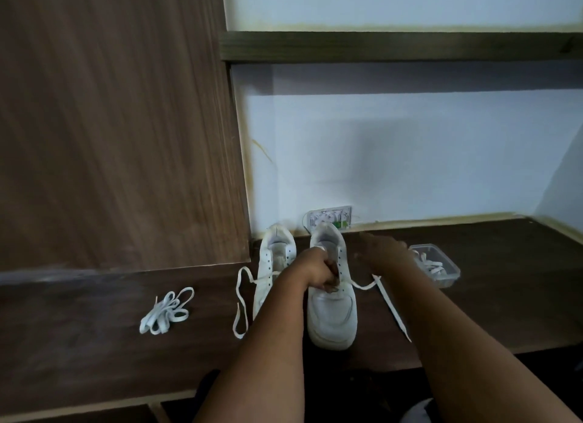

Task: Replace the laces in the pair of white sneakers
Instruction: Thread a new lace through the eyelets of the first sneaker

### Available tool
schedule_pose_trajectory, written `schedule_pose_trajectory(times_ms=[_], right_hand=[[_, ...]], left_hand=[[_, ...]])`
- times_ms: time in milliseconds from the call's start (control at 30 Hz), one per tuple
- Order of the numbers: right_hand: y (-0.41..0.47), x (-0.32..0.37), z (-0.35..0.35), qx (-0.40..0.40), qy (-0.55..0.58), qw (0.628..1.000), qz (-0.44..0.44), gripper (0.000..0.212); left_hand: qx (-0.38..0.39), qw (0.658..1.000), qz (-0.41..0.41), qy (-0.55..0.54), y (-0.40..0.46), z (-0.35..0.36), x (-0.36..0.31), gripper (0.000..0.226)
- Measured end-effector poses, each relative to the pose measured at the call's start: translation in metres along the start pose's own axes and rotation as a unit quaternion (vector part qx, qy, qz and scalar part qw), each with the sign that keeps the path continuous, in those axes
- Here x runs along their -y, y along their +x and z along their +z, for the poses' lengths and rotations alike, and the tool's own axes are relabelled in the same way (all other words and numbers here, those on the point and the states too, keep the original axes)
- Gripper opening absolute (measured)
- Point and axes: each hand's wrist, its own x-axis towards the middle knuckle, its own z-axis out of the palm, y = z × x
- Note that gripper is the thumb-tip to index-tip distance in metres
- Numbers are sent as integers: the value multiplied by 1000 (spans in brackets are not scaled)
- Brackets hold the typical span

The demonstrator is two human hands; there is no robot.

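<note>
Both sneakers on bench [94, 343], barely laced. Left hand [318, 272] pinching lace at right sneaker [331, 306] eyelets; right hand [383, 254] blurred, grip unclear. Left sneaker [273, 265] at nine o'clock.

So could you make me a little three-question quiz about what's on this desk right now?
1. True or false: the plastic container holding laces stands to the right of both sneakers.
2. Which hand is down on the lace area of the right-hand sneaker: A) left hand, B) right hand?
3. Fill in: the loose bundle of laces lies on the desk to the ___ of the left-hand sneaker.

Key: 1 true; 2 A; 3 left.
</note>
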Motion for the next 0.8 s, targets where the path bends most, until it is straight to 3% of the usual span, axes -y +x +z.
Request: schedule_pose_trajectory(times_ms=[100, 233, 367, 467, 567, 600, 667, 733, 800], right_hand=[[-11, 21, 5, -27, 81, 994, -71, 67], [-28, 34, 20, 0, 81, 993, -83, 48], [-29, 25, 25, -27, 135, 987, -83, 38], [-31, 18, 27, -40, 175, 980, -87, 28], [-30, 8, 30, -55, 237, 967, -79, 31], [-30, 7, 32, -56, 250, 963, -80, 34], [-31, 9, 30, -37, 265, 959, -95, 35], [-32, 13, 29, -22, 259, 959, -116, 34], [-31, 16, 31, -22, 253, 960, -122, 32]], left_hand=[[1, 1000, 2, -8, -1, 1, 1, 19], [-47, 998, 10, 34, 0, 5, 4, 24], [-67, 996, 12, 49, -2, 6, 5, 17], [-69, 997, 12, -37, -20, -6, -1, 3], [-95, 988, -29, -121, -30, -29, 3, 23], [-95, 990, -43, -98, -32, -35, 6, 23], [-84, 994, -57, 51, -30, -40, 10, 19], [-159, 971, -11, 179, -26, -36, 8, 22], [-226, 956, 77, 171, -25, -25, -2, 22]])
